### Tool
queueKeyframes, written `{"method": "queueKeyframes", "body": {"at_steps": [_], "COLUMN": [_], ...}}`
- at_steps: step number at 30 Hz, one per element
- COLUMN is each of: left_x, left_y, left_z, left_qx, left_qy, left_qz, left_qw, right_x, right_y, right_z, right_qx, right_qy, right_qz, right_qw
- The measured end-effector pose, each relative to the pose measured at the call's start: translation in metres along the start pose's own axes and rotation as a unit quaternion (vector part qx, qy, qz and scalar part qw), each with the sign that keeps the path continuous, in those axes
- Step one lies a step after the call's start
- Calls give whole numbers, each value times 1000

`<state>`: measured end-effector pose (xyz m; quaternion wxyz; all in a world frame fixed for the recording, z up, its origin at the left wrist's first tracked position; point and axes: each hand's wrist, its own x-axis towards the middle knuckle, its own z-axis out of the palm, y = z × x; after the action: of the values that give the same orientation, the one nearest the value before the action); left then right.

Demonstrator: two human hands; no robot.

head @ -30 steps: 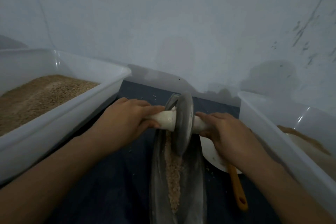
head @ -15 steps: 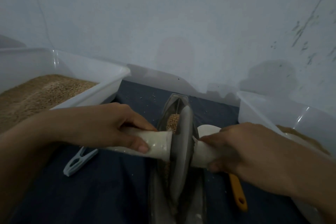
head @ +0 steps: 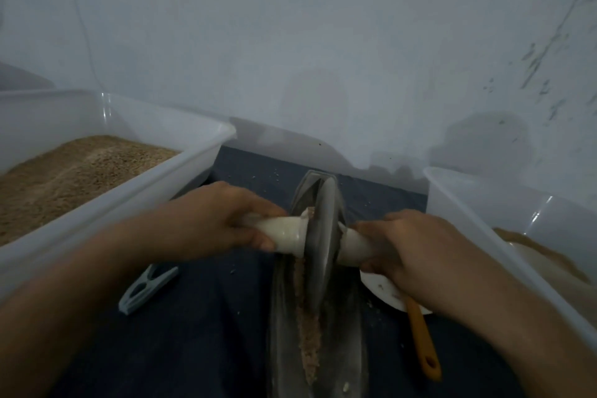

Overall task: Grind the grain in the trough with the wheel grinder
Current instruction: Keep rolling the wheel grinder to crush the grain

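Observation:
A long dark metal trough lies lengthwise on the dark cloth, with a line of crushed brown grain along its bottom. The grey wheel grinder stands on edge in the trough's far half, its white handles sticking out to both sides. My left hand grips the left handle. My right hand grips the right handle. The grain under the wheel is hidden.
A white tub of grain stands at the left, and another white tub at the right. A pale blue clip lies left of the trough. A white plate and an orange-handled tool lie to its right. The wall is close behind.
The wheel rolled toward me half a second ago, and it has now rolled back toward the far end of the trough, both hands moving with it.

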<state>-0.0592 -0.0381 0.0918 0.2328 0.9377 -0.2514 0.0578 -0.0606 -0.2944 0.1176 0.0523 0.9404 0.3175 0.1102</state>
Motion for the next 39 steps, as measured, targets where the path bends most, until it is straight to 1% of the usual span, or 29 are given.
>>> {"method": "queueKeyframes", "body": {"at_steps": [3, 5, 7, 8, 11, 13, 14, 15, 17, 18, 20, 22, 24, 25, 26, 28, 29, 31, 32, 33, 35, 37, 39], "left_x": [-11, -15, -16, -16, -11, -5, -2, 1, 7, 10, 12, 9, 3, -1, -5, -11, -12, -14, -14, -13, -8, -1, 5], "left_y": [1, 3, 4, 5, 5, 5, 5, 6, 5, 4, 2, 0, 1, 1, 0, -1, -1, 1, 2, 2, 2, 3, 4], "left_z": [-15, -22, -23, -22, -12, -2, 3, 9, 21, 26, 29, 21, 7, 1, -5, -15, -19, -23, -22, -19, -10, 4, 18], "left_qx": [-38, -69, -96, -92, -30, 21, 65, 125, 237, 261, 262, 213, 79, 8, -50, -108, -124, -152, -154, -142, -84, 44, 169], "left_qy": [-129, -187, -212, -209, -154, -85, -37, 14, 101, 127, 139, 104, 34, -7, -52, -136, -167, -199, -195, -176, -94, 8, 115], "left_qz": [25, 29, 29, 27, 0, -18, -20, -18, 2, 11, 23, 33, 33, 33, 36, 55, 65, 69, 66, 61, 36, 9, 17], "left_qw": [991, 979, 972, 973, 988, 996, 997, 992, 966, 957, 955, 971, 996, 999, 997, 983, 976, 966, 966, 972, 991, 999, 979], "right_x": [-15, -23, -27, -26, -16, -4, 2, 6, 12, 14, 16, 14, 7, 2, -3, -14, -19, -24, -24, -22, -12, 0, 9], "right_y": [-10, -14, -17, -17, -6, 2, 5, 9, 14, 16, 19, 17, 13, 11, 8, 2, 1, -1, -1, -2, -1, 5, 11], "right_z": [-24, -33, -35, -35, -22, -4, 7, 16, 30, 33, 34, 27, 14, 6, -3, -19, -25, -31, -30, -26, -13, 6, 23], "right_qx": [24, 44, 32, 33, 72, 59, 40, 27, 31, 38, 38, 38, 34, 35, 43, 74, 88, 89, 80, 78, 65, 57, 48], "right_qy": [-52, -76, -95, -85, -51, -20, 9, 43, 79, 80, 70, 59, 23, -4, -32, -75, -85, -83, -82, -80, -57, -6, 51], "right_qz": [-38, -50, -44, -40, -14, 17, 33, 43, 59, 66, 60, 44, 17, -4, -18, -32, -32, -28, -30, -25, -6, 34, 65], "right_qw": [998, 995, 994, 995, 996, 998, 999, 998, 995, 994, 995, 997, 999, 999, 998, 994, 992, 992, 993, 993, 996, 998, 995]}}
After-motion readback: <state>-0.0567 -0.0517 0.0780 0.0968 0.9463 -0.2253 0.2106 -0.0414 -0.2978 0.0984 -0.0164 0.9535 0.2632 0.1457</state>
